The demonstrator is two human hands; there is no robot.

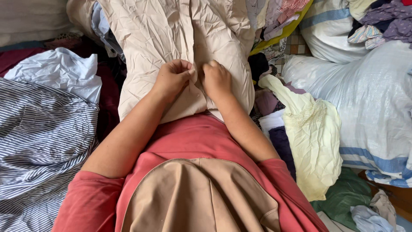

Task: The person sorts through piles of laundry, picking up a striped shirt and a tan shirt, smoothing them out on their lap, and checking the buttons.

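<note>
A crumpled beige garment [180, 38] lies spread over my lap and stretches away from me. My left hand [171, 78] pinches a fold of its fabric near the middle. Right beside it, my right hand [217, 79] is closed on the same fold, knuckles up. Both hands sit close together, almost touching. I wear a red short-sleeved top [193, 137], and the tan brim of my cap [197, 197] fills the bottom of the view.
A striped blue-white cloth [38, 137] and a pale blue shirt [60, 71] lie on the left. On the right are a pale yellow garment [313, 137], a green cloth [343, 195] and large white woven sacks [369, 99]. Mixed clothes pile up at the back.
</note>
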